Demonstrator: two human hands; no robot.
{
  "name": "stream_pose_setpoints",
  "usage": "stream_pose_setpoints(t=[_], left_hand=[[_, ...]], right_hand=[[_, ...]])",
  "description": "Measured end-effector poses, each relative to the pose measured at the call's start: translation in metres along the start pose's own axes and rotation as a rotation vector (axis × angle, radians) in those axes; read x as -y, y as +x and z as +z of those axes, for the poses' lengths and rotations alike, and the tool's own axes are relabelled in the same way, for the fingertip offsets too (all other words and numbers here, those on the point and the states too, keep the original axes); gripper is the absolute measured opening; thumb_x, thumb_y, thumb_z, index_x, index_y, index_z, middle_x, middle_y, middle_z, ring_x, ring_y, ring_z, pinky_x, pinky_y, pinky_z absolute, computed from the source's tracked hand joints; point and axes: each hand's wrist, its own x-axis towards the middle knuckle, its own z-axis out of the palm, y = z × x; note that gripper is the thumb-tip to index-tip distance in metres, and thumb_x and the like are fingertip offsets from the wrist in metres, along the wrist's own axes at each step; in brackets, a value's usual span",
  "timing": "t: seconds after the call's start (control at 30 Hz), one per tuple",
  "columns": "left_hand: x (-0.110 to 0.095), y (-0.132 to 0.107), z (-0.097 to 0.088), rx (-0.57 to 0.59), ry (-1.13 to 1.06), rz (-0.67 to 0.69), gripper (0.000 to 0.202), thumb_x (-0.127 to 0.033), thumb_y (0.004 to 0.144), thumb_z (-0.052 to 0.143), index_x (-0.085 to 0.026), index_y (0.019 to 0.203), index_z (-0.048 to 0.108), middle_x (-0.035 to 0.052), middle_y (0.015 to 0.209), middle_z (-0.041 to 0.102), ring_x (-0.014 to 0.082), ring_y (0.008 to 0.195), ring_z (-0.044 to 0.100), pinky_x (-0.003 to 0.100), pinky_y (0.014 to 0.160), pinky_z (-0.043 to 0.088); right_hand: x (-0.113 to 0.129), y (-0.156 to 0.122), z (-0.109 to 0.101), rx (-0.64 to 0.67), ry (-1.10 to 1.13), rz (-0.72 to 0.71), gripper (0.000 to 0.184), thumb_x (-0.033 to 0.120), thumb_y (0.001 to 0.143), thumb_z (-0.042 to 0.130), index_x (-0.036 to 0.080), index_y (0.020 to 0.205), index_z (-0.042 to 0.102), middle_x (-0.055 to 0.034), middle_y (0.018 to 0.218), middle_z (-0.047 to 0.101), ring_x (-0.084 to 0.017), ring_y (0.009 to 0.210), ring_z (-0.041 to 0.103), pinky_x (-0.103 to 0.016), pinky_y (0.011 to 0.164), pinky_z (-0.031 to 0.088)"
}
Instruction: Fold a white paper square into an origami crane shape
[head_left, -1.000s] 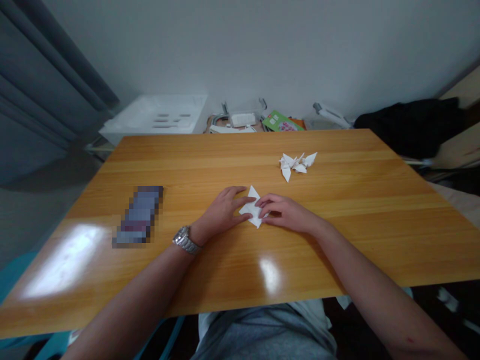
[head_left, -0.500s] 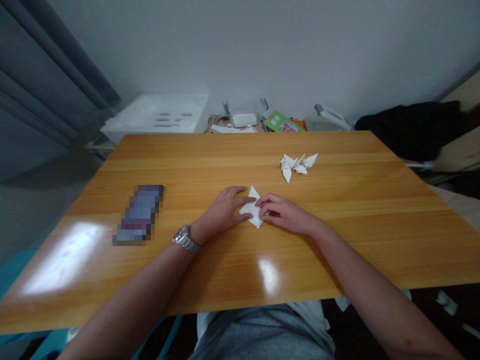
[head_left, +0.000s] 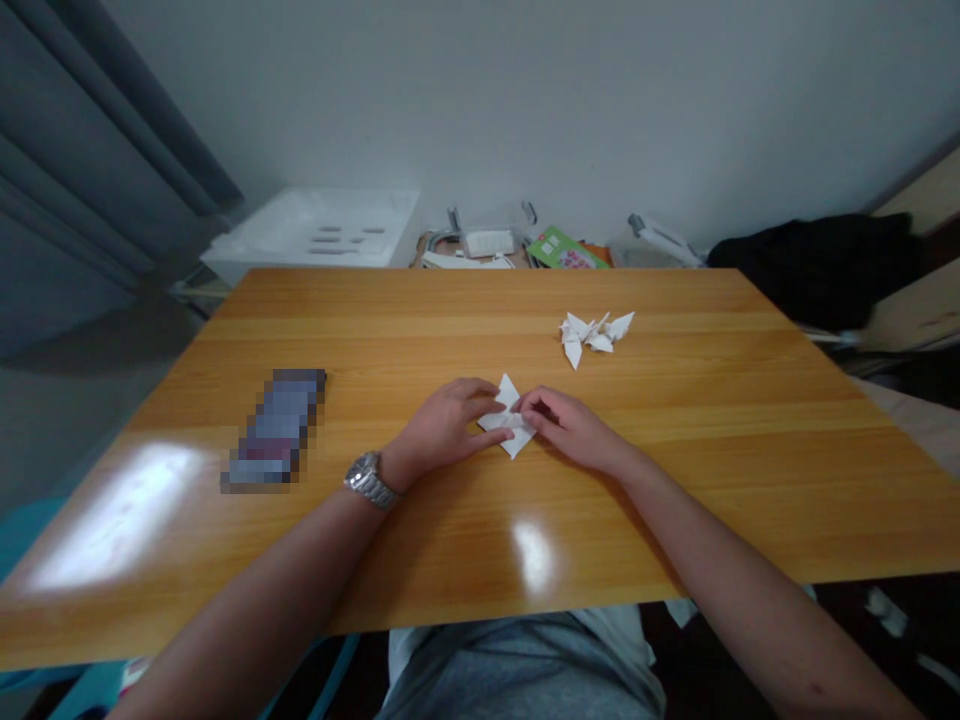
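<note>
A small white folded paper (head_left: pixel 508 440) lies diamond-wise on the wooden table (head_left: pixel 450 540), between both hands. My left hand (head_left: pixel 457 420), with a metal watch on its wrist, rests at the paper's left side, fingers apart and thumb and fingertips on the sheet. At the right side my right hand (head_left: pixel 570 425) pinches a flap of the paper between thumb and forefinger. Part of the paper is hidden under the fingers. Farther back on the table sit folded white paper cranes (head_left: pixel 596 335), close together.
A phone-like device (head_left: pixel 277 430), blurred out, lies to the left. Behind the table stand a white tray-like box (head_left: pixel 322 225), a green booklet (head_left: pixel 566 250) and a dark cloth heap (head_left: pixel 817 265). A grey curtain (head_left: pixel 82 160) hangs at the left.
The fingers of my right hand have closed from a loose curl into a pinch on the paper's flap. My left thumb has slid slightly right across the sheet.
</note>
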Motion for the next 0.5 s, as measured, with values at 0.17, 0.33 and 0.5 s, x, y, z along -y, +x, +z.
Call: stream_pose_setpoints(t=[0.17, 0.33, 0.5], left_hand=[[-0.0057, 0.0032, -0.0026, 0.042, 0.032, -0.029, 0.025, -0.04, 0.096, 0.067, -0.02, 0.108, 0.076, 0.009, 0.112, 0.069, 0.0234, 0.102, 0.064, 0.037, 0.093, 0.052], [-0.0061, 0.0027, -0.0002, 0.06, 0.035, -0.065, 0.019, -0.029, 0.097, 0.064, -0.02, 0.11, 0.075, 0.0088, 0.11, 0.067, 0.0229, 0.101, 0.063, 0.035, 0.092, 0.052], [-0.0043, 0.0025, 0.0047, 0.044, -0.002, -0.123, 0.017, -0.023, 0.097, 0.062, -0.02, 0.108, 0.076, 0.0082, 0.109, 0.068, 0.0223, 0.101, 0.064, 0.035, 0.092, 0.052]], right_hand=[[0.0039, 0.0009, 0.0033, -0.037, 0.003, 0.022, 0.017, 0.034, 0.103, 0.051, 0.021, 0.1, 0.061, -0.0046, 0.099, 0.069, -0.019, 0.087, 0.061, -0.031, 0.08, 0.047], [0.0071, 0.0003, 0.0006, -0.059, -0.028, -0.037, 0.015, 0.032, 0.103, 0.053, 0.021, 0.102, 0.062, -0.0061, 0.101, 0.068, -0.019, 0.09, 0.062, -0.032, 0.082, 0.049], [0.0055, -0.0031, -0.0024, 0.005, -0.23, -0.153, 0.037, 0.036, 0.088, 0.078, 0.022, 0.119, 0.066, -0.0118, 0.121, 0.062, -0.026, 0.112, 0.06, -0.041, 0.099, 0.05]])
